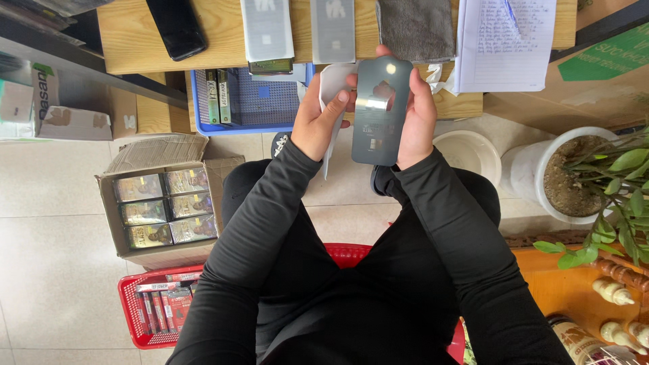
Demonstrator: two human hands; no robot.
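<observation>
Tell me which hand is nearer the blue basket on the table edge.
Left. The left hand sits just beside the blue basket, at its right corner. The right hand is farther off, beyond the grey glass sheet both hands hold.

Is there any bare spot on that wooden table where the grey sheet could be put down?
Bare wood shows on the wooden table left of the black phone, and a narrow strip below the lined paper. Between them, packets and a grey cloth crowd it.

At upper centre of the frame, the left hand (318, 122) and right hand (416, 115) hold a dark glossy sheet (380, 111) upright between them, a white sleeve (332, 101) behind it, below the wooden surface (135, 40) edge. A blue tray (253, 101) sits just left.
</observation>
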